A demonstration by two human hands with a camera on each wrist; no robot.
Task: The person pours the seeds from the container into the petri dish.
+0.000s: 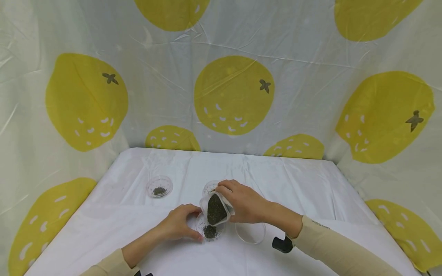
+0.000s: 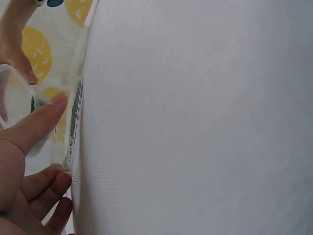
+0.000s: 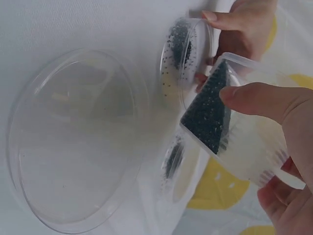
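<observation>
My right hand [image 1: 243,203] grips a clear plastic container [image 3: 257,161] by its sides. The container tilts low over a petri dish, and dark granules [image 1: 216,210] bank up toward its lower edge. Beneath it, on the white cloth, the petri dish [image 3: 188,73] holds a loose pile of the same dark granules [image 1: 210,231]. My left hand [image 1: 177,224] steadies this dish from the left, thumb on the near rim and fingers on the far one. In the left wrist view the dish's side wall [image 2: 59,142] shows between thumb and fingers.
Just right of the held dish lies a wide clear dish [image 1: 250,241]. Behind the container, a second petri dish [image 1: 208,186] with granules is partly covered. Another petri dish [image 1: 168,184] with a small dark pile stands back left. A lemon-patterned curtain [image 1: 165,88] encloses the table.
</observation>
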